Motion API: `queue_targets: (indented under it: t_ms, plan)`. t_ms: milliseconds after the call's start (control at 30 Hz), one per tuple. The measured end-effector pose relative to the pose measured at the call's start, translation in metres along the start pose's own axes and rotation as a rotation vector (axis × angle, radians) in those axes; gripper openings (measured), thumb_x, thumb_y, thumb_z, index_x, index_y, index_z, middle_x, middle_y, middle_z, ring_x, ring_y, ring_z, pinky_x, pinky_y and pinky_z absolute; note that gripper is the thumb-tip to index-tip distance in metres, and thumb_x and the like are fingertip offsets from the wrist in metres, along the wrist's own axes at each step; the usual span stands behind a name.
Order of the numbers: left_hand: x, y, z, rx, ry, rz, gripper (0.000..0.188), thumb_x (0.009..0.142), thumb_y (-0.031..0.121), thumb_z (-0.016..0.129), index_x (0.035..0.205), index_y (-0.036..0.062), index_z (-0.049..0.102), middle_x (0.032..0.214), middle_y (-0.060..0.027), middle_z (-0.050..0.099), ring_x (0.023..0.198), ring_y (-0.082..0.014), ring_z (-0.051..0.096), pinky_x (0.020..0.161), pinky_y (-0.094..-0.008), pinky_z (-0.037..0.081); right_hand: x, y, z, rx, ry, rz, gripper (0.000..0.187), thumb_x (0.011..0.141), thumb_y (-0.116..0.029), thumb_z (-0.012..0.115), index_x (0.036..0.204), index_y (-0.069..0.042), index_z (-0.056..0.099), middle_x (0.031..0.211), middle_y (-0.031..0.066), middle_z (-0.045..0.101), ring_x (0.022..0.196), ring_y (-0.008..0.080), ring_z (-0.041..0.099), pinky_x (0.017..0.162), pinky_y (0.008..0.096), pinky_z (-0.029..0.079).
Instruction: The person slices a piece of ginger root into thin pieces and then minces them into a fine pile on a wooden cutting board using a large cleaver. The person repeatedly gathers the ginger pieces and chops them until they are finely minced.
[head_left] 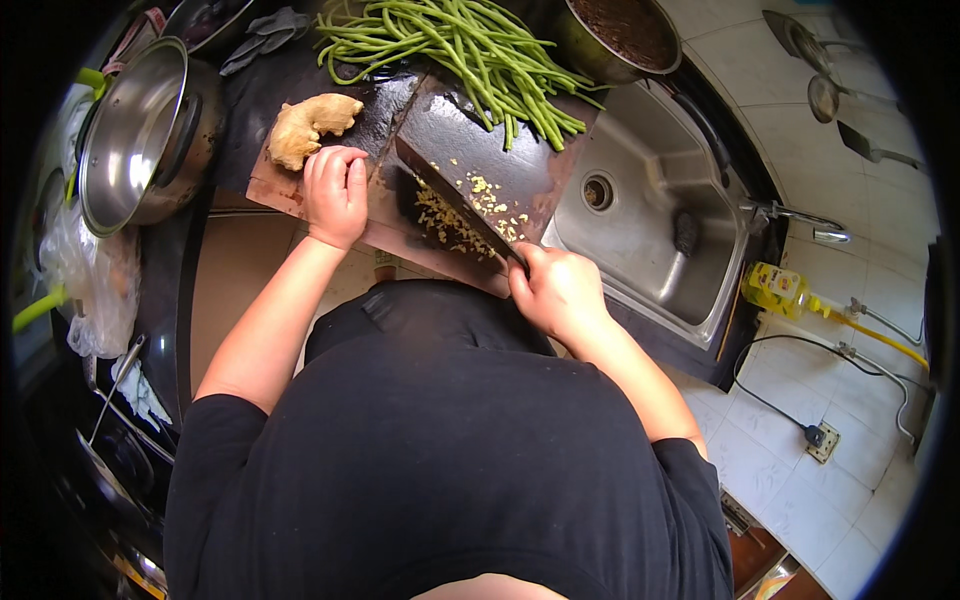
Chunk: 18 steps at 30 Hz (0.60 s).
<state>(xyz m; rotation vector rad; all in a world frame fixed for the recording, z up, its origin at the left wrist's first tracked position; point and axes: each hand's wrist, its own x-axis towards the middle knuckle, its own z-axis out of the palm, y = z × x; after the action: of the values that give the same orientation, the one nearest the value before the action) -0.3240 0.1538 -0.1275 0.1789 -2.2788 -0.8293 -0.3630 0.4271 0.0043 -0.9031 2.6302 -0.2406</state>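
My right hand [560,290] grips the handle of a dark-bladed kitchen knife [455,205]. The blade slants up and left across finely chopped pale-yellow bits [487,200], which lie on both sides of it. They are on a dark, wet cutting board [430,115] with a reddish-brown front edge. My left hand [336,195] rests at that edge, fingers curled together with nothing visible in them. Just beyond it sits a knobbly piece of ginger [312,128], close to the fingertips. A heap of long green beans [450,45] covers the far part of the surface.
A steel sink [650,190] with a faucet [800,215] lies to the right, a yellow bottle [776,290] beside it. Behind stands a pot [622,35] with brown contents. On the left are a steel pot [130,140] and a plastic bag [100,275]. Utensils hang right.
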Motion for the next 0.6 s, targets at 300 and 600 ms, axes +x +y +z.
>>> queue_targets:
  t_ms: [300,600]
  plan:
    - [-0.001,-0.002,0.000,-0.038,0.057,-0.027,0.011,0.089,0.009,0.051,0.092,0.0024,0.059,0.091,-0.0120,0.059,0.087,-0.0293,0.055,0.082,-0.0376,0.042,-0.003,0.005,0.004,0.072,-0.061,-0.057,0.020,0.083,-0.026,0.058,0.090,-0.009,0.066,0.069,0.0160,0.064,0.066,0.0347,0.064,0.061,0.0448,0.051]
    - [0.000,0.000,0.001,-0.050,0.049,-0.026,0.008,0.087,0.008,0.054,0.091,0.0034,0.060,0.090,-0.0112,0.060,0.086,-0.0297,0.055,0.079,-0.0381,0.043,0.003,0.015,-0.002,0.062,0.046,0.056,0.022,0.083,-0.025,0.057,0.093,-0.008,0.068,0.070,0.0150,0.064,0.065,0.0354,0.063,0.062,0.0442,0.051]
